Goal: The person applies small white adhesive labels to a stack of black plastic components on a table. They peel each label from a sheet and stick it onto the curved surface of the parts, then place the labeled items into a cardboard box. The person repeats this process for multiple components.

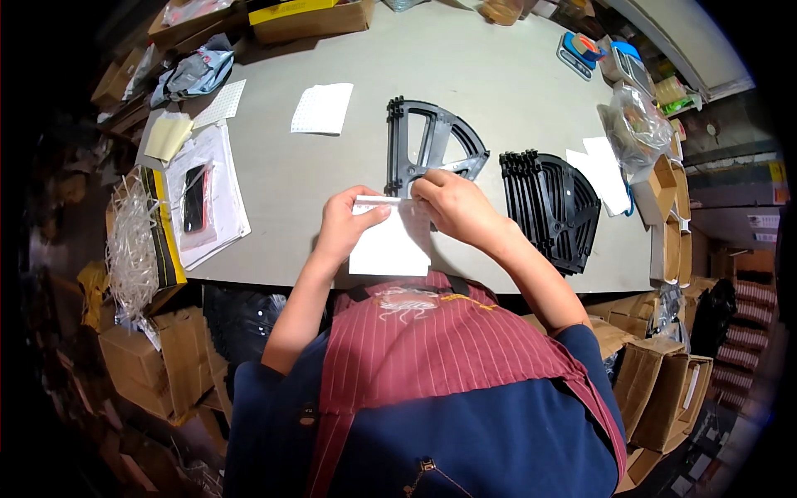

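Observation:
Close in front of me, at the table's near edge, is a white paper sheet [390, 249] whose top edge is folded over. My left hand [342, 222] grips its upper left corner, thumb flat on the front. At the upper right corner, the fingers of my right hand [452, 203] are pinched together on the sheet; whether a small piece sits between them is hidden. Just beyond lies a black plastic fan-shaped frame [432, 137], partly covered by my right hand. A stack of similar black frames [552, 207] lies to the right.
Small printed sheets [322, 108] lie farther back. On the left are papers [220, 195], a bagged phone-like item [196, 199] and a bundle of clear strips [133, 241]. A blue scale [574, 56], plastic bags [639, 116] and cardboard trays [664, 178] line the right edge.

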{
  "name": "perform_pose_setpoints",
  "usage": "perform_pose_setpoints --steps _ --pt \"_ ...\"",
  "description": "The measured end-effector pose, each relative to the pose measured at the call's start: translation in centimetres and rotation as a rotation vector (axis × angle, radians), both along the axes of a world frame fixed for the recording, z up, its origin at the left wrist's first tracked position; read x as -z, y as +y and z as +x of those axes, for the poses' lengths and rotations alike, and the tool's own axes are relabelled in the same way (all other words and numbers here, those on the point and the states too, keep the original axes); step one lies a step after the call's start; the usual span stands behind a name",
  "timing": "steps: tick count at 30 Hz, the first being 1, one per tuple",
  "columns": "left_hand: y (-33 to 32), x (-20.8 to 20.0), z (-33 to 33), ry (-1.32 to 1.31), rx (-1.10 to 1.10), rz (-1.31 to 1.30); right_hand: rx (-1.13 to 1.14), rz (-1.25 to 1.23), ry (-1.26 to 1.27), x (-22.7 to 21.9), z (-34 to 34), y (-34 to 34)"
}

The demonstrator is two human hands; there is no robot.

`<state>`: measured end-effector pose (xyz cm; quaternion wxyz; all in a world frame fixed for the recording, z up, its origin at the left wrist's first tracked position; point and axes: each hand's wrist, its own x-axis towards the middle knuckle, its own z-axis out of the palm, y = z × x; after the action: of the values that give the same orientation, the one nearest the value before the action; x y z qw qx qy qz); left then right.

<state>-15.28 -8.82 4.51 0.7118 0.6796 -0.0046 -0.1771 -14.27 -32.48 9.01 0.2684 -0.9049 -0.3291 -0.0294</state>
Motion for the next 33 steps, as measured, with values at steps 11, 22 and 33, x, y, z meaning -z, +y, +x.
perform_pose_setpoints --steps 11,22,33 --pt "5.6 5.4 2.1 0.174 -0.332 -0.071 0.225 0.262 0.409 3.4 6.8 -0.8" --pt "7.7 9.0 2.5 -0.088 -0.49 0.624 0.51 -0.176 0.411 9.6 15.4 -5.6" --pt "6.9 8.7 2.1 -0.207 -0.613 0.673 0.71 -0.206 0.585 7.7 13.4 -4.3"
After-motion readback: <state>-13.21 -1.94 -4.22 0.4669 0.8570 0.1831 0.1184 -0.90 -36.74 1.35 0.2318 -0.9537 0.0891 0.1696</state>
